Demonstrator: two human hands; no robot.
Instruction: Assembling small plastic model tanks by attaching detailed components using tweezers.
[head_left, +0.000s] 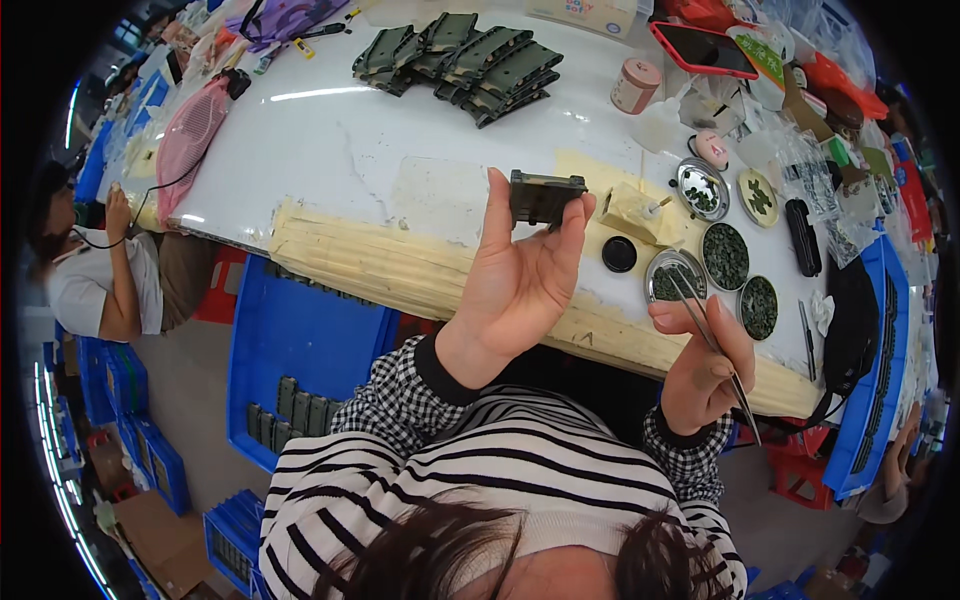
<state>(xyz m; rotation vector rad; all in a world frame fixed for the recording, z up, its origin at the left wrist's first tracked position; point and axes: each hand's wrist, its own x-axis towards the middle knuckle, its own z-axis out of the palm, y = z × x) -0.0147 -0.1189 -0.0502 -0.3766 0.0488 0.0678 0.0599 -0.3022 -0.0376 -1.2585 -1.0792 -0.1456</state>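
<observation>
i see the left hand (520, 290) pinching a part (546, 196), far side hidden; right hand (712, 368) grips tweezers (717, 347), tips unclear over a dish (650, 283).

Over a white desk (330, 130), a dark green part (545, 203) sits upright in the grip of the left hand (518, 290), between thumb and fingers. The right hand (710, 365) holds metal tweezers (744, 402), their tips over a round dish (649, 284) of small dark green pieces (664, 287), though whether they touch is unclear. Similar camouflage-patterned parts (500, 68) lie piled near the far edge, well left of a red-edged phone (705, 50).
</observation>
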